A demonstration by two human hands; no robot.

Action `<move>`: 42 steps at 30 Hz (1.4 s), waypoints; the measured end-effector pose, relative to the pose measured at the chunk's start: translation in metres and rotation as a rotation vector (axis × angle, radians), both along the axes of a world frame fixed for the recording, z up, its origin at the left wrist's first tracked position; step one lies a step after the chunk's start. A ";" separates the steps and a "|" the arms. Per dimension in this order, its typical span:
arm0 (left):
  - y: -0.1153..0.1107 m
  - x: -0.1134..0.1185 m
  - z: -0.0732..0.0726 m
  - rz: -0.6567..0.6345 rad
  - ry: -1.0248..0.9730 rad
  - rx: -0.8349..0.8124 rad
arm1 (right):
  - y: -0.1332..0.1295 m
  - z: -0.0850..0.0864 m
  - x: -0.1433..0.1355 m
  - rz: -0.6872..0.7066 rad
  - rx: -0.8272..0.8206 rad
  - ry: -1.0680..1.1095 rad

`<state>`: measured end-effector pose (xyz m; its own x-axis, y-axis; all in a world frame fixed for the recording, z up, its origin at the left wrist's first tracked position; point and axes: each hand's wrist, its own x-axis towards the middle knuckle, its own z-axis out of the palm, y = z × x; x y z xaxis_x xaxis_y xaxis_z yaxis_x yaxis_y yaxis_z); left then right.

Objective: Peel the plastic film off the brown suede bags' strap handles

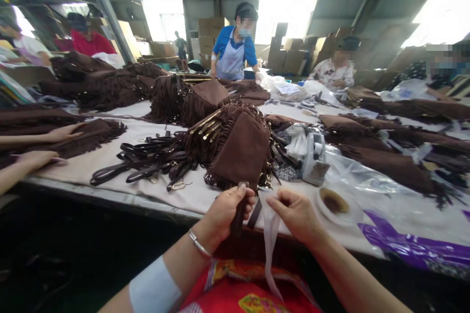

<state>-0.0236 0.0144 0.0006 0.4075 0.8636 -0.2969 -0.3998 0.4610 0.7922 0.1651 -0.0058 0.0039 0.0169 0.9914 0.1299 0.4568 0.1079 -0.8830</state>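
Note:
My left hand (pixel 231 207), with a silver bangle at the wrist, is closed around a dark brown leather strap (pixel 238 220) that hangs down below the fingers. Close to its right, my right hand (pixel 295 212) pinches a thin white strip (pixel 270 242), whose long end trails down to my red apron. Just beyond both hands lies a brown fringed suede bag (pixel 242 151), leaning on a stack of similar bags with gold-coloured zips. Several dark wrist straps (pixel 147 159) with metal clips are spread left of that stack.
A tape dispenser (pixel 315 159) and a roll (pixel 333 201) stand right of my hands, near clear plastic and a purple plastic bag (pixel 411 242). At left, another person's hands (pixel 44 154) touch brown fringed pieces. A person in blue (pixel 233 51) stands across the table; others sit farther back.

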 end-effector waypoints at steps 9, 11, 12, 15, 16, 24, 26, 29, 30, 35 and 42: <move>0.002 -0.011 0.011 -0.076 -0.001 0.059 | -0.027 -0.015 -0.010 0.133 -0.191 0.243; -0.002 -0.008 0.008 -0.112 0.150 0.110 | -0.027 -0.019 -0.008 0.076 -0.228 0.335; -0.004 -0.006 0.007 -0.120 0.212 0.146 | -0.027 -0.021 -0.007 0.025 -0.228 0.367; -0.009 0.003 0.003 -0.150 0.307 0.213 | -0.024 -0.021 -0.007 -0.080 -0.172 0.395; -0.010 0.006 0.002 -0.169 0.319 0.211 | -0.024 -0.019 -0.007 -0.080 -0.141 0.372; -0.009 0.015 -0.014 -0.092 0.353 0.124 | -0.027 0.002 0.050 -0.226 0.258 -0.532; -0.007 0.013 -0.020 -0.046 0.332 0.081 | -0.027 -0.005 0.081 -0.384 0.212 -0.862; -0.009 0.015 -0.023 -0.014 0.295 0.027 | -0.025 -0.028 0.117 -0.408 0.051 -1.130; -0.011 0.018 -0.022 -0.020 0.287 0.027 | -0.024 -0.036 0.125 -0.391 0.018 -1.173; -0.015 0.020 -0.015 0.008 0.313 0.093 | -0.022 -0.058 0.138 -0.367 0.036 -1.251; -0.020 0.014 -0.018 0.048 0.354 0.136 | -0.029 -0.013 0.085 -0.271 0.264 -0.616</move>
<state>-0.0092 -0.0055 -0.0172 0.2583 0.9206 -0.2930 -0.1094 0.3292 0.9379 0.2498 -0.0345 -0.0089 0.1042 0.8971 0.4294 0.9040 0.0946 -0.4169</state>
